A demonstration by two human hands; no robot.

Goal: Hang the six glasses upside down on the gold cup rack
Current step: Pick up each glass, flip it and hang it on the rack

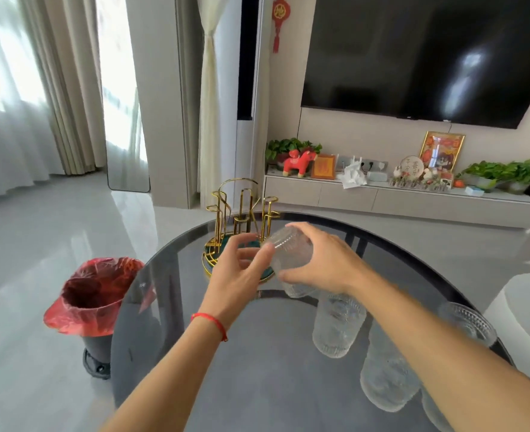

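While the gold cup rack [241,226] stands bare near the far edge of the dark glass surface [257,385], we have one ribbed glass [290,252] lifted in front of it, tipped over with its base up and away from us. Our right hand [322,260] is wrapped over the body of it, fingers closed around the wall, thumb under near the rim. Our left hand [238,272] comes in from the side, half curled, its fingertips [266,249] just touching the glass near the base, steadying more than gripping.

No glass hangs on any peg yet, so we judge this the first of the six. The others wait on the surface to our right: one clear of the arm [338,328], another at the right edge [467,322], and more partly hidden behind our right forearm.

How will it handle? Stiff, brittle, and smooth enough to slip, though the ribbing should give some bite. It looks light for one hand. We reckon the body is the place to hold it, keeping the mouth clear so a peg can enter. The risk is knocking glass on metal, so ease it down.
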